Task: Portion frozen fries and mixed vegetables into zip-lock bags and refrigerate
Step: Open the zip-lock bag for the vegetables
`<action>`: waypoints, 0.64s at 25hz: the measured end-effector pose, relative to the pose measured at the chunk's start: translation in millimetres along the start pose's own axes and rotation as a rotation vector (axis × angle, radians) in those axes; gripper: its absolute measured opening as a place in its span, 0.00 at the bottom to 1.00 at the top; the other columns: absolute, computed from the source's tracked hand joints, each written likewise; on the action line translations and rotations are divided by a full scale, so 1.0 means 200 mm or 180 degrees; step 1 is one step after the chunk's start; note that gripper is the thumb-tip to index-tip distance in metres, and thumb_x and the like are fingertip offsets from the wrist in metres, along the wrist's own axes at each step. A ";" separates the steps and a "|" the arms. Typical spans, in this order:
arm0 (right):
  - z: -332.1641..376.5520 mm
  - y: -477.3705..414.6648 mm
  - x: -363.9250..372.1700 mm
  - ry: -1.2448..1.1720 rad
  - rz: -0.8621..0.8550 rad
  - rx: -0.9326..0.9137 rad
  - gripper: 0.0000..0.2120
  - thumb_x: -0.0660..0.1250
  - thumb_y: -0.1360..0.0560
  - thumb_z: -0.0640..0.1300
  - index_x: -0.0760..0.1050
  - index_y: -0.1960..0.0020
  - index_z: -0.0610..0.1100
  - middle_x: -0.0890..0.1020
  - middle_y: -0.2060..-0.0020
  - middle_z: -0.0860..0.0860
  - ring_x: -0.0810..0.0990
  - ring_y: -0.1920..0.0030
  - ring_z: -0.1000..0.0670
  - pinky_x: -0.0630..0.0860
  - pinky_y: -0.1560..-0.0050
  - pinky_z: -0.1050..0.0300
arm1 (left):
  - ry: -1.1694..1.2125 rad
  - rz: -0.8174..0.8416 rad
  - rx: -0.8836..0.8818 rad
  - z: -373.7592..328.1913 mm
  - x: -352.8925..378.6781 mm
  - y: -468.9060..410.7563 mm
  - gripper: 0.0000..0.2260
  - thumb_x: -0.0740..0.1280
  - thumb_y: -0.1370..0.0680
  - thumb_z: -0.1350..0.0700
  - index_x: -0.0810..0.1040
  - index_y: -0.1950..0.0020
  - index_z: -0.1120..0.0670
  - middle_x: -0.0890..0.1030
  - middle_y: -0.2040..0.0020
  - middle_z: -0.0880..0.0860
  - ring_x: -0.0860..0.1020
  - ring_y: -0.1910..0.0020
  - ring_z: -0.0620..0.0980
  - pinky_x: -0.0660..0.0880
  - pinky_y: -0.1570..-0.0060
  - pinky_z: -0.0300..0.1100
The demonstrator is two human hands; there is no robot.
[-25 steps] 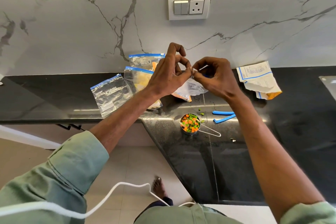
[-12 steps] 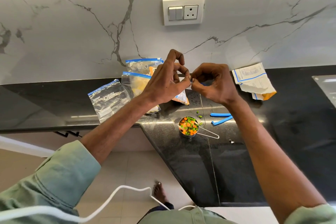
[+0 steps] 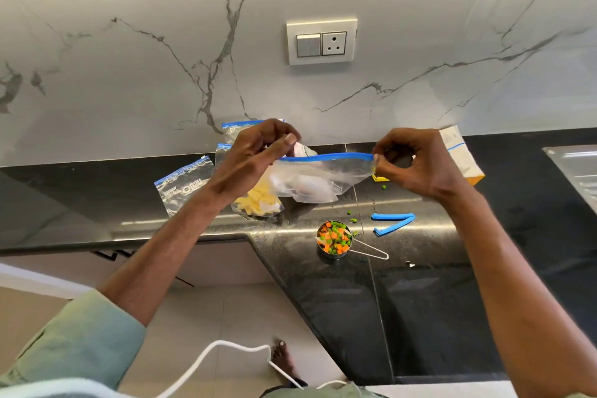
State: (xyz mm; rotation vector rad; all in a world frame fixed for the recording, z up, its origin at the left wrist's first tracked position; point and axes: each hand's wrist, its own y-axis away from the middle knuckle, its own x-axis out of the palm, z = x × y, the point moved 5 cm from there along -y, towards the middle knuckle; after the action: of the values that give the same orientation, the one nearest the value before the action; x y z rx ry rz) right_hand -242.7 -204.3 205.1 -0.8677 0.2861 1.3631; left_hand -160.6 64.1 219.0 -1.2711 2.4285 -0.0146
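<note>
Hanging above the black polished stone counter [image 3: 420, 300], a clear plastic zip-lock bag with a blue seal strip [image 3: 323, 179] is stretched taut between both hands. The left hand [image 3: 255, 155] pinches its left corner. The right hand [image 3: 416, 165] pinches the right corner between thumb and fingertips. The film is crumpled and its contents cannot be told. A small round steel measuring cup with a wire handle [image 3: 332, 256] stands on the counter below, filled with diced orange and green mixed vegetables [image 3: 334, 237]. A second clear bag of pale yellow fries [image 3: 258, 202] lies behind the left wrist, beside a flat, empty printed bag [image 3: 182, 187]. Loose green peas [image 3: 352, 220] and two blue plastic strips [image 3: 392, 223] lie near the cup.
</note>
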 end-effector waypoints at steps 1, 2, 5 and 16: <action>0.04 -0.01 0.02 0.0045 0.0053 -0.0117 0.04 0.76 0.26 0.35 0.84 0.53 0.41 0.85 0.59 0.50 0.85 0.60 0.51 0.84 0.58 0.52 | -0.0103 0.0192 -0.0083 0.00 0.01 -0.01 0.14 0.61 0.15 0.51 0.83 0.49 0.57 0.82 0.59 0.54 0.77 0.59 0.47 0.72 0.57 0.40; 0.07 -0.02 0.03 0.0123 0.0130 -0.0255 0.03 0.75 0.26 0.36 0.84 0.52 0.41 0.85 0.58 0.51 0.85 0.59 0.51 0.85 0.57 0.52 | -0.0107 0.0395 -0.0211 0.00 0.03 -0.01 0.20 0.58 0.14 0.48 0.85 0.50 0.58 0.82 0.60 0.56 0.76 0.61 0.48 0.71 0.59 0.43; 0.16 -0.03 0.08 0.0548 0.0341 -0.0685 0.04 0.73 0.22 0.42 0.84 0.48 0.44 0.84 0.54 0.54 0.84 0.57 0.53 0.84 0.56 0.49 | -0.0455 0.0624 -0.0217 0.00 0.11 0.00 0.12 0.68 0.17 0.49 0.86 0.49 0.56 0.83 0.62 0.49 0.77 0.68 0.45 0.72 0.66 0.41; 0.20 -0.07 0.14 0.0793 0.0092 -0.0662 0.06 0.71 0.20 0.42 0.82 0.44 0.49 0.83 0.50 0.57 0.82 0.56 0.52 0.81 0.56 0.46 | 0.0303 0.0524 -0.0493 0.10 0.25 0.05 0.09 0.71 0.20 0.60 0.84 0.41 0.61 0.87 0.50 0.56 0.87 0.52 0.54 0.85 0.52 0.50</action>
State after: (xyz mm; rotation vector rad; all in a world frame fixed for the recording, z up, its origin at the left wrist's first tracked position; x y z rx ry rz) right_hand -235.4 -156.7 218.3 -1.2147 0.3538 1.3277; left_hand -186.9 35.1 181.5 -1.1529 2.6537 0.1653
